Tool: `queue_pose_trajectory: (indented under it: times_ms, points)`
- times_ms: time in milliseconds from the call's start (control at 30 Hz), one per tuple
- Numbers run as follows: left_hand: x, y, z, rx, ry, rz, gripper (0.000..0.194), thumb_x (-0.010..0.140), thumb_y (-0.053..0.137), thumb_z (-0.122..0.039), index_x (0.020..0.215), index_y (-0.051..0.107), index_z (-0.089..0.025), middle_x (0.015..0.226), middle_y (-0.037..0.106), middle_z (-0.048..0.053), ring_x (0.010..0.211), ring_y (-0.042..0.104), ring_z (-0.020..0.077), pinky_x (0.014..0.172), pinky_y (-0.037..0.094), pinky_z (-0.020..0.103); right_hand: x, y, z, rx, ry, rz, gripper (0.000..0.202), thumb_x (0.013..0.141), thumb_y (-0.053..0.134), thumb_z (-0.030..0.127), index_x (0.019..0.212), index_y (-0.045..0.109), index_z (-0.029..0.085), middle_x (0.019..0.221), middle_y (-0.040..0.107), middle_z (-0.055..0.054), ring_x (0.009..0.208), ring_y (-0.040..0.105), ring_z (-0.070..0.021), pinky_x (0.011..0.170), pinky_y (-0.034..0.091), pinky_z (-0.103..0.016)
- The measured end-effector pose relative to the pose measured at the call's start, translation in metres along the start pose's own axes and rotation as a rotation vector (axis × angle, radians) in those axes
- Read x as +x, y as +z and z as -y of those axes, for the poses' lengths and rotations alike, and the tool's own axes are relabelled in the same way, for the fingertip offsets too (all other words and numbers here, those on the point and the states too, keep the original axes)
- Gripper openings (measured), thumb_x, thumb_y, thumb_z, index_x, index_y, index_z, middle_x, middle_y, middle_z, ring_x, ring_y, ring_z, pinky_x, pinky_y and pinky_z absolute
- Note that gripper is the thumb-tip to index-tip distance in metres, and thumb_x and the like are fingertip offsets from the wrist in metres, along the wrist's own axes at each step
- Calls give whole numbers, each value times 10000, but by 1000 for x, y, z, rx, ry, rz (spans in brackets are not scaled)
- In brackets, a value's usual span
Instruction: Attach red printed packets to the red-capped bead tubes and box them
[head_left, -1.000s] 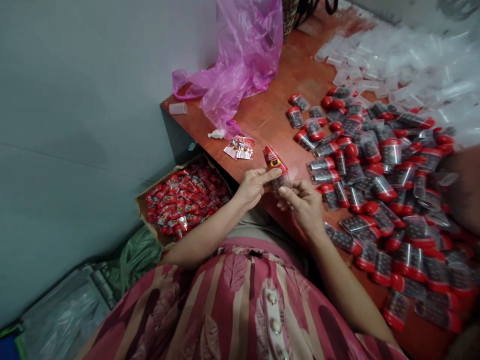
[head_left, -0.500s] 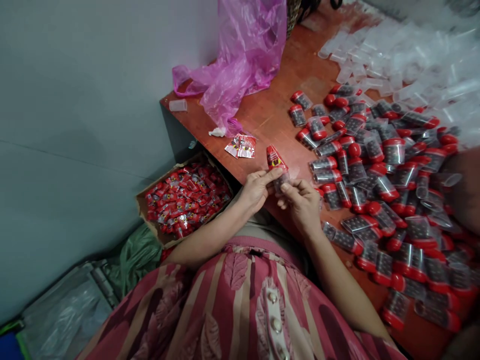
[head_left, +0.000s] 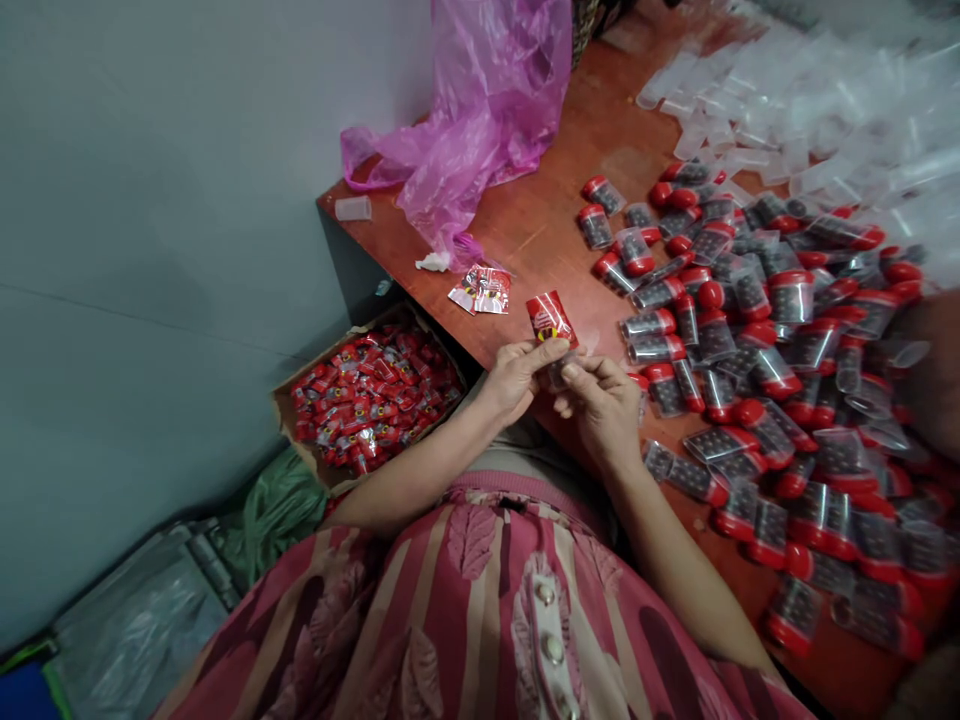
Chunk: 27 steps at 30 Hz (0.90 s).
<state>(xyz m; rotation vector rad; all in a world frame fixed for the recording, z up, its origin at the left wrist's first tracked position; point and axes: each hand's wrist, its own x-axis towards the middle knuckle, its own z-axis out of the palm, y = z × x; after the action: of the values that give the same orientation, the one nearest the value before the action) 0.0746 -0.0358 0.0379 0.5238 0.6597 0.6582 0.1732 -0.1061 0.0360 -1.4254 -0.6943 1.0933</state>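
Note:
Between my two hands, over the table's front edge, is a red printed packet (head_left: pixel 551 317), its upper part standing flat and wide above my fingers. My left hand (head_left: pixel 519 378) pinches its lower left side with thumb and fingers. On the other side my right hand (head_left: pixel 604 400) has thumb and fingers closed on the packet's lower, clear part, which my fingers partly cover. Just beyond lie flat red packets (head_left: pixel 481 290) on the red-brown table (head_left: pixel 517 225).
Capsules with red caps and dark contents (head_left: pixel 716 340) cover the table's right side. Clear tubes (head_left: pixel 825 110) are heaped behind them. A pink bag (head_left: pixel 487 110) lies at the back left. Below the edge, a box (head_left: pixel 289 425) holds small red packets; a green bag (head_left: pixel 281 500) sits beside it.
The packet's red top, narrow and pointed before, now looks wider and flatter. Both hands have stayed in nearly the same place.

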Motion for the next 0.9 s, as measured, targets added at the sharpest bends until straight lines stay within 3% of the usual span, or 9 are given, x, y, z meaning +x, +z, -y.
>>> queue_pose_trajectory:
  times_ms: [100, 267, 467, 567, 633, 700, 800, 900]
  points:
    - [-2, -3, -3, 26, 9, 29, 377, 627, 773, -426, 690, 638, -79, 536, 581, 23, 409, 483, 93, 415, 384, 244, 1, 3, -1, 118, 54, 5, 270, 723, 725, 384, 839, 577, 191, 617, 648, 40, 421, 557, -83, 416, 458, -196]
    - [-6, -4, -10, -36, 38, -74, 390, 581, 810, -404, 719, 639, -83, 640, 638, 53, 506, 554, 114, 425, 385, 224, -4, 2, 2, 128, 31, 135, 352, 742, 717, 390, 1022, 581, 225, 784, 695, 18, 665, 687, -139, 630, 579, -284]
    - [-19, -6, 1, -106, 49, -87, 307, 593, 818, -314, 646, 631, -76, 584, 590, 13, 498, 510, 66, 487, 421, 203, 3, 10, 6, 171, 57, 122, 303, 686, 772, 330, 821, 526, 214, 637, 656, 64, 523, 646, -110, 570, 567, -252]
    - [-39, -19, 1, -148, 165, -221, 304, 617, 806, -343, 732, 652, -108, 760, 680, 56, 679, 636, 129, 647, 510, 243, 7, 17, 10, 155, 93, 143, 354, 651, 789, 347, 838, 517, 217, 656, 672, 58, 527, 643, -109, 553, 558, -245]
    - [-55, -35, -2, -209, 279, -374, 380, 693, 725, -479, 865, 659, -147, 996, 698, 94, 910, 666, 186, 804, 527, 293, 8, 16, 14, 128, 90, 158, 376, 634, 795, 363, 844, 521, 213, 670, 684, 45, 539, 648, -116, 541, 553, -245]
    - [-68, -51, -4, -213, 323, -540, 557, 761, 546, -653, 978, 646, -150, 1103, 671, 136, 990, 656, 210, 844, 526, 314, 10, 11, 17, 88, 72, 158, 361, 645, 787, 372, 834, 529, 206, 646, 674, 40, 534, 648, -122, 521, 541, -240]
    - [-67, -67, -11, 28, 288, -627, 596, 775, 526, -651, 1052, 636, -134, 1116, 661, 166, 973, 662, 235, 859, 523, 364, 13, 1, 18, 31, 54, 142, 309, 694, 753, 376, 839, 551, 194, 630, 656, 35, 526, 644, -121, 500, 524, -230]
    - [-35, -70, -29, 631, 519, -529, 444, 762, 644, -499, 1088, 657, -199, 1256, 605, 109, 1178, 555, 233, 1043, 396, 394, 16, -3, 18, -25, 63, 165, 296, 719, 731, 397, 840, 559, 188, 652, 655, 23, 526, 638, -117, 498, 521, -230]
